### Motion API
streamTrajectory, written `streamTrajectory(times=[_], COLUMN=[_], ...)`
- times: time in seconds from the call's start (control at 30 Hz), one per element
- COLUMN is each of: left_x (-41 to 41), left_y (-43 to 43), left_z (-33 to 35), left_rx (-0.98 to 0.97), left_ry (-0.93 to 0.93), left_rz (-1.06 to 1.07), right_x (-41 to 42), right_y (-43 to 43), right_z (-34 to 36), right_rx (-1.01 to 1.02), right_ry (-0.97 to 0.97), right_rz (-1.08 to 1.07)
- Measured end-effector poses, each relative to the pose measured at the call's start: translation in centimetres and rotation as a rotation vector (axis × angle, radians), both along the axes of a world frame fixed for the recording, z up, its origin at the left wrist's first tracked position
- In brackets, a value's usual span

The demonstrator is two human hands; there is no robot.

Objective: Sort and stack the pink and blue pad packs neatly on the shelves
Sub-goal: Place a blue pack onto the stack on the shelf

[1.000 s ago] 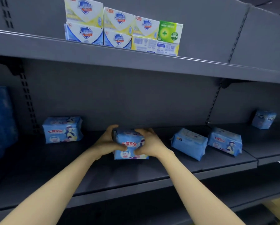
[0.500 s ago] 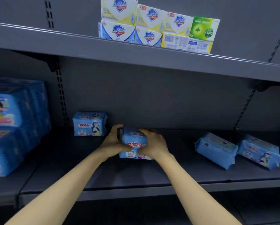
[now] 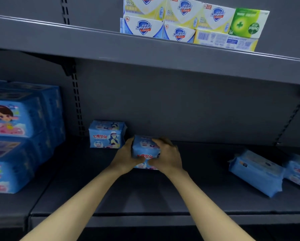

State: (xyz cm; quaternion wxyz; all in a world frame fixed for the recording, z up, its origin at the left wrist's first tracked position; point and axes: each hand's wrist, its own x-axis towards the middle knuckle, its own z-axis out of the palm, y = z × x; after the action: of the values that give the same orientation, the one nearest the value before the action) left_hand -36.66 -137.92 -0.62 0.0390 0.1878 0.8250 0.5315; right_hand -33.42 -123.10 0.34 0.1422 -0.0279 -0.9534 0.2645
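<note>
both hands (image 3: 126,158) (image 3: 166,158) grip 1 blue pad pack (image 3: 145,150) on the shelf (image 3: 145,202).

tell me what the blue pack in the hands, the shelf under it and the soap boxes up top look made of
The held blue pack looks like soft printed plastic film, slightly glossy; it creases where the left hand and right hand grip it. The shelf is probably painted metal, matte dark grey, with a thin folded front edge. The soap boxes seem to be printed cardboard, with flat faces and crisp corners.
</note>
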Motion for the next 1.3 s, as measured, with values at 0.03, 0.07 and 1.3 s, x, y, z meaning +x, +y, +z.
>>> streamTrajectory(times=[0.03, 0.07, 1.3], left_x=[-0.1, -0.2, -9.2], left_y=[0.0, 0.0, -10.8], left_z=[0.0, 0.0, 5.6], left_rx=[0.007, 0.012, 0.256], left_ry=[0.003, 0.006, 0.24], left_rz=[0.007, 0.016, 0.177], right_x=[-0.2, -0.4, -9.9], right_y=[0.0, -0.1, -11.2], right_z=[0.0, 0.0, 6.3], right_rx=[0.004, 0.006, 0.082], right_ry=[0.003, 0.008, 0.285], right_rz=[0.0, 0.0, 0.072])
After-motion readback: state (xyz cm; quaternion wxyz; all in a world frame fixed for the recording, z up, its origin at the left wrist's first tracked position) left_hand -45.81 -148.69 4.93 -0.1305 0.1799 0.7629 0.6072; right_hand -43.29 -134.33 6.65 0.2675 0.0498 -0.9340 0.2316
